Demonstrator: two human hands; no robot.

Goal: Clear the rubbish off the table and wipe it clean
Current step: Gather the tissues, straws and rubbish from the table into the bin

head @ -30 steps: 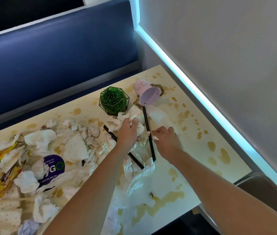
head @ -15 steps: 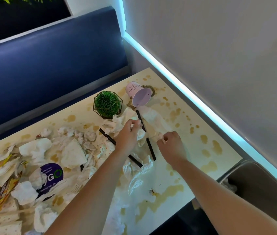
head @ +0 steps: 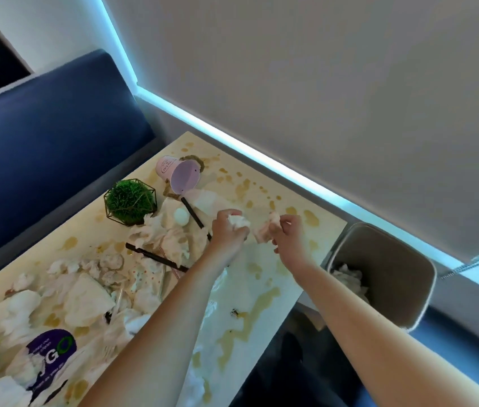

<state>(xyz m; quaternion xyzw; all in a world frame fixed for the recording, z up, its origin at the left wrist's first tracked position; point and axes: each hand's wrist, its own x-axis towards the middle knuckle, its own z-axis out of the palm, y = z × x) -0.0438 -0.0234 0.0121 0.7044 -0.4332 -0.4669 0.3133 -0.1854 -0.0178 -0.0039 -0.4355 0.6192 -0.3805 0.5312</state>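
My left hand [head: 228, 235] grips a crumpled white tissue [head: 237, 222] above the stained cream table [head: 317, 230]. Just to its right, my right hand [head: 286, 236] pinches a stained napkin [head: 265, 232], lifted off the surface. Both hands hover near the table's right end. More crumpled napkins [head: 170, 236] and two black straws [head: 156, 257] lie left of my hands. A pink cup [head: 178, 175] lies tipped on its side at the far edge. Brown spill stains [head: 261, 302] cover the tabletop.
A grey bin [head: 391, 265] with tissue inside stands off the table's right end. A green plant in a wire frame [head: 129, 202] sits near the cup. Wrappers and a purple-printed paper [head: 52, 355] pile up on the left. A blue bench [head: 41, 148] runs behind.
Both hands have lifted off the napkin pile, each with paper in it, and moved right toward the table's end. The view has swung right, and the bin has come into sight.
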